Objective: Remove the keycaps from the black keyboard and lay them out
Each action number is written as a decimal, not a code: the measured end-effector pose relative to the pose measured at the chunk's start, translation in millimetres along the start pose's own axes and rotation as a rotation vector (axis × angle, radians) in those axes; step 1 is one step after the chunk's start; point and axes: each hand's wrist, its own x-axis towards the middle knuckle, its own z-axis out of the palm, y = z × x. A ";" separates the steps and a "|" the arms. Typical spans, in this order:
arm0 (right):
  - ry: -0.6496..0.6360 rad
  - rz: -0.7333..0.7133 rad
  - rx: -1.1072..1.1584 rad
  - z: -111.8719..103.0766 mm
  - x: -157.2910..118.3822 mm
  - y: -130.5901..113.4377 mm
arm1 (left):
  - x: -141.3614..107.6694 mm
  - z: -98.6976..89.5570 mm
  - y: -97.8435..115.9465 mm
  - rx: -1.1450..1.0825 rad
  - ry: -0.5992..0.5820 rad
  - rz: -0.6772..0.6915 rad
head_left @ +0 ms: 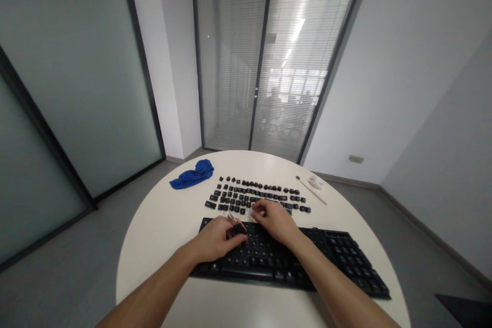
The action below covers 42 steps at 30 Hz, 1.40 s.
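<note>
A black keyboard lies across the near part of the table, with many of its keycaps off on the left and middle. Above its left part, my left hand is closed around a small dark tool with thin, pale prongs pointing up and away, which looks like a keycap puller. My right hand hovers at the keyboard's far edge, thumb and fingertips pinched together. What sits between those fingertips is too small to make out. Just beyond, loose black keycaps lie in several rows, partly hidden by my right hand.
On the round white table, a crumpled blue cloth lies at the far left. A thin brush and some small white pieces are at the far right. Beyond stand glass panels with blinds.
</note>
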 end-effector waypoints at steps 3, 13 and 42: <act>-0.129 -0.115 0.167 -17.1 -17.5 9.8 | 1.3 3.3 -0.6 -0.002 -0.008 -0.049; -0.463 -0.219 0.226 -42.1 -56.2 25.2 | 4.5 9.2 4.5 0.073 -0.036 -0.018; -0.459 -0.264 0.119 -38.2 -58.7 20.7 | 2.5 12.2 20.8 0.086 -0.103 0.090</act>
